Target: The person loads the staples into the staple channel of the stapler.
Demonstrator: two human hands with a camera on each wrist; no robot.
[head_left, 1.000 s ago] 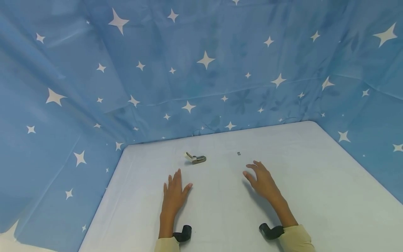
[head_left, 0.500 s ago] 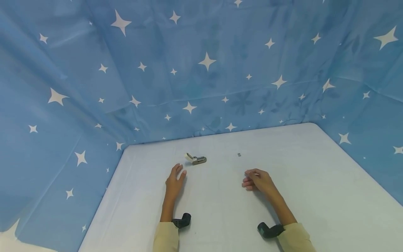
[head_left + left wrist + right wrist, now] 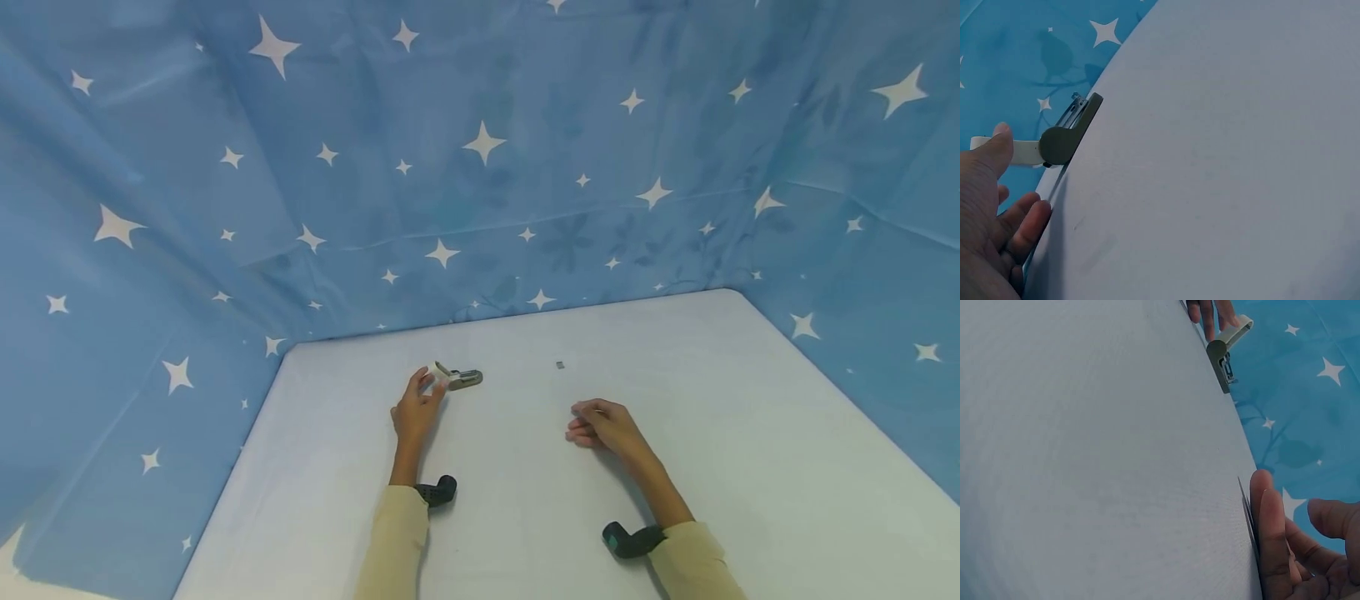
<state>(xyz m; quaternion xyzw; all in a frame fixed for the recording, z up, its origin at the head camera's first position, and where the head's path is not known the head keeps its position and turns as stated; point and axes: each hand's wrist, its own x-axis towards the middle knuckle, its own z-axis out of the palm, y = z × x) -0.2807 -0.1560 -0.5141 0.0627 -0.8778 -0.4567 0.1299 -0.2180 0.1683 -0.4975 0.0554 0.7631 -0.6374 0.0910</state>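
A small stapler with a cream top and an olive-green base lies on the table, its top swung up and back. My left hand is at the raised cream end, thumb and fingertips on either side of it. In the left wrist view, the thumb overlaps the cream top, while the other fingers curl below. My right hand is low over the table with loosely bent fingers and nothing seen in them. Beyond it lies a tiny grey piece, too small to make out.
The white-covered table ends at a blue curtain with white stars, which also runs along both sides. Each wrist wears a black camera mount, one on the left and one on the right.
My left hand has moved forward from flat over the table to the stapler's raised top. The right hand has drawn back slightly and its fingers have bent. The stapler stays in place.
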